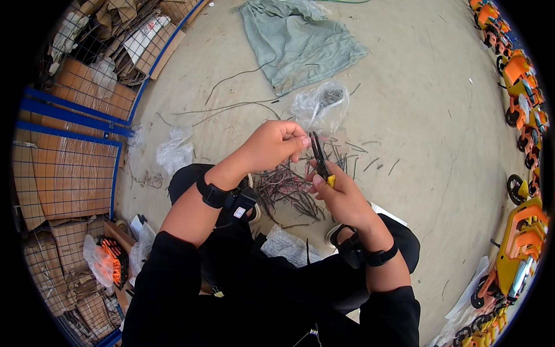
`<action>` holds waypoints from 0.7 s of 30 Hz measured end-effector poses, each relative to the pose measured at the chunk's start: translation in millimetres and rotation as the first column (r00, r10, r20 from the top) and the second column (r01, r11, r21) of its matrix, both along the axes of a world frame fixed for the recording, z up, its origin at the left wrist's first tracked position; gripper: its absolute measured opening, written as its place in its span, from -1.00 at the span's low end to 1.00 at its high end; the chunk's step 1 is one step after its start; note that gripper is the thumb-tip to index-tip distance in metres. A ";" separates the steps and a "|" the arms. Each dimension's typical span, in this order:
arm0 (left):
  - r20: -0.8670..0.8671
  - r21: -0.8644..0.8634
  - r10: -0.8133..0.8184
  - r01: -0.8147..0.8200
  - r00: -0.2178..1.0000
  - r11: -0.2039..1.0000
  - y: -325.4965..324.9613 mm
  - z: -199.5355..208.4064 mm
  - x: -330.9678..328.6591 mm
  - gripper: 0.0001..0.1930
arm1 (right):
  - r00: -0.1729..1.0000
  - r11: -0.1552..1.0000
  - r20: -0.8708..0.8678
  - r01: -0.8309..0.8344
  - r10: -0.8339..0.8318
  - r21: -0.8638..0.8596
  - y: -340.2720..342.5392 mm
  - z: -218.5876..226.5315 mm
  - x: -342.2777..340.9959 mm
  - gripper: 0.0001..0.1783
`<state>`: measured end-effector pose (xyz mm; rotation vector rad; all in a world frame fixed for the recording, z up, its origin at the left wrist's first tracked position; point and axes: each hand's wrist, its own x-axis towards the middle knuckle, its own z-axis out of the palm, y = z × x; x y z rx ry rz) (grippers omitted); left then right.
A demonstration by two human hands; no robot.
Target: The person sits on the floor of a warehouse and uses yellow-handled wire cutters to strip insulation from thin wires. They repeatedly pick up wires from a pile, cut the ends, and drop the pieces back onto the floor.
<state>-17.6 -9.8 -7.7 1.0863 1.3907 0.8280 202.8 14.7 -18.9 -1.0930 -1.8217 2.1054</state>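
My right hand (346,199) is wrapped round black pliers (318,151) with yellow on the handles; their jaws point up and away from me. Thumb and fingers of my left hand (272,144) are pinched together right beside the jaw tips. What the left fingers hold is too small to make out. Below both hands, between my feet, lies a loose pile of dark and reddish cut wire pieces (289,194) on the floor. Just beyond the pliers sits a clear plastic bag (321,107) with a dark tangle inside.
A grey-green cloth sack (300,49) lies flat farther off, with long dark wires (231,106) nearer me. Crumpled plastic (175,150) rests at left. Blue mesh cages (69,168) hold cardboard. Orange and yellow wheeled toys (520,248) line the right. Bubble wrap (289,246) lies between my legs.
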 end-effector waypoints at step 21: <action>-0.036 0.053 -0.023 0.025 0.999 0.998 -1.3 0.6 1.4 -0.81 | 0.994 0.994 -0.032 0.104 -0.103 0.024 -1.1 4.9 -1.2 -0.59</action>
